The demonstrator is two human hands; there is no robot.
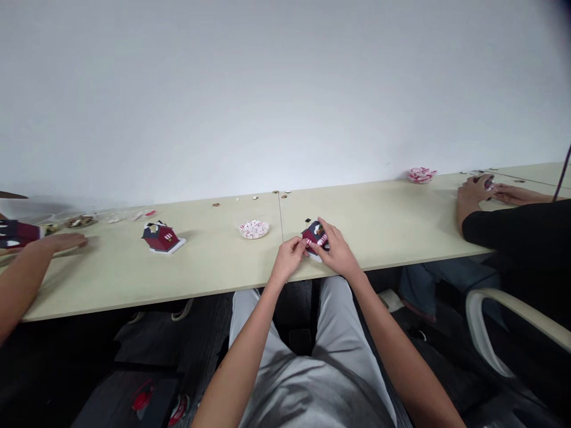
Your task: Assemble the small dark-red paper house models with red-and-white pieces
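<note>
A small toy house [312,229] with dark red walls and a dark roof stands on the table right in front of me. My left hand [289,258] pinches at its near left side, thumb and forefinger at a tiny red-and-white striped piece [308,241]. Wrapped about the right side of the house, my right hand [338,252] grips it, with the thumb along the front wall. Another striped strip [323,240] shows on the wall by that thumb. My fingers hide much of the house.
A dish of red-and-white bits [254,229] lies to the left, near a second toy house [163,238]. Another dish [422,175] sits at the back right. Small loose pieces [284,195] lie along the wall. Co-workers' hands [66,241] are at both ends of the table.
</note>
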